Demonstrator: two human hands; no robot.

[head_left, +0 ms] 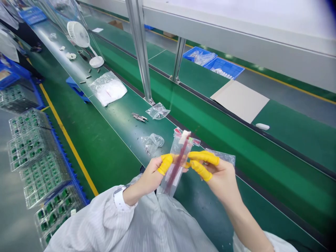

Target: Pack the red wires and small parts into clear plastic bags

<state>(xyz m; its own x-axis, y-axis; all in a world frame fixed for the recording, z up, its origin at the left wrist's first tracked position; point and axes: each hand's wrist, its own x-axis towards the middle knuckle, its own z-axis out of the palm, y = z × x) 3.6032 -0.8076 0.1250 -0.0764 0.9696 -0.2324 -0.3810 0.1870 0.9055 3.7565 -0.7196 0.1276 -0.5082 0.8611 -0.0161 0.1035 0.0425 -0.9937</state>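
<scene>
While both hands meet over the near edge of the green conveyor belt, they grip 1 clear plastic bag between them, held above the belt and tilted, its top leaning away from the person. The left hand pinches the bag's left edge with a thumb in a yellow finger cot; the right hand pinches the right edge with 2 cot-covered fingers. A thin reddish strip with a white end runs lengthwise inside the bag. On the belt just beyond lie 2 small crumpled clear bags, and further along sit a few metal parts, a larger bag of white pieces and a white desk fan. Stacked trays of green circuit boards stand at the person's left.
</scene>
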